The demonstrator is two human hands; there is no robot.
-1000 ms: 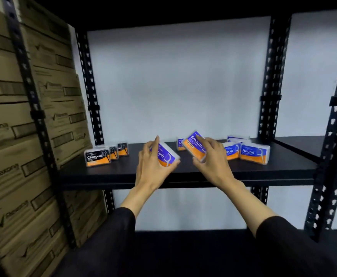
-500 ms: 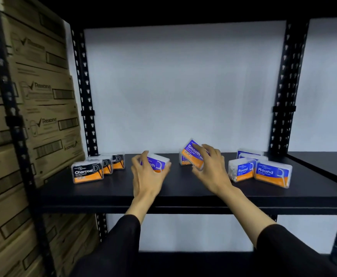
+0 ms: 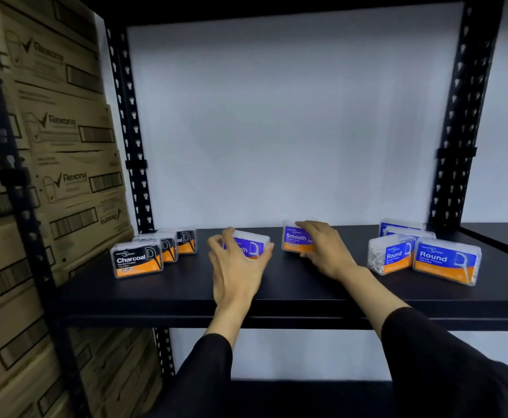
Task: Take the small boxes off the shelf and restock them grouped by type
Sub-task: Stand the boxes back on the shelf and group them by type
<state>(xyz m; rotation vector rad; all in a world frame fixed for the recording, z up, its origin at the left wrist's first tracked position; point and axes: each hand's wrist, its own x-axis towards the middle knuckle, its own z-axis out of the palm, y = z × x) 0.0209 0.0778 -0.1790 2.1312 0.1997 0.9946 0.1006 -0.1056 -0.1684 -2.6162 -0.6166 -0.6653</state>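
We have one view only, from a wide-angle camera worn on the head; it faces forward and slightly down into a black shelf (image 3: 162,300), square to the white wall (image 3: 292,122) behind it; it sits close, within arm's reach, so both sleeves enter from the bottom edge and the hands (image 3: 237,267) reach mid-frame; the lens bends the uprights (image 3: 455,140) at the sides; stacked cartons (image 3: 65,164) fill the left edge.
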